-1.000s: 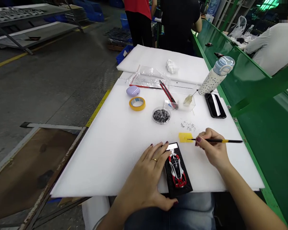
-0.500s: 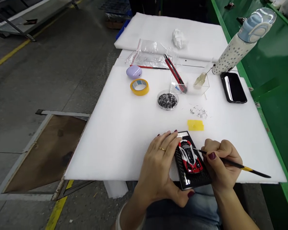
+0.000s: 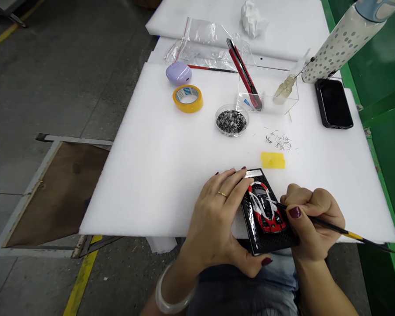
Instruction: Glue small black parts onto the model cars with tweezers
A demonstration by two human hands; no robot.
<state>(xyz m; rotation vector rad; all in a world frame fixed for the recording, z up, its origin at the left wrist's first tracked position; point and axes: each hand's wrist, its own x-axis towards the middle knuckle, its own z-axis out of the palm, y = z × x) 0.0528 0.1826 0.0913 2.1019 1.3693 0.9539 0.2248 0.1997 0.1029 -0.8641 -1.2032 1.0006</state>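
A small red, white and black model car (image 3: 266,210) sits on a black textured display base (image 3: 279,244) at the table's front edge. My left hand (image 3: 219,219) grips the base along its left side, fingers at the far end and thumb at the near corner. Pinched in my right hand (image 3: 312,219) is a thin black paintbrush (image 3: 335,227) with a yellow band. Its tip reaches the middle of the car's top; whether it touches is too small to tell. Just beyond the base lies a yellow tape piece (image 3: 273,160), with scattered fine black slivers (image 3: 279,140) behind it.
A round dish (image 3: 232,120) of black slivers stands mid-table. Behind are a yellow tape roll (image 3: 188,98), a purple case (image 3: 178,73), and a clear box (image 3: 266,98) with a red utility knife (image 3: 245,77) and small bottle (image 3: 285,89). Right: phone (image 3: 334,104), water bottle (image 3: 345,41).
The view has tipped down and come closer to the table. The brush tip has shifted slightly inward over the car's top. Both hands keep their holds.
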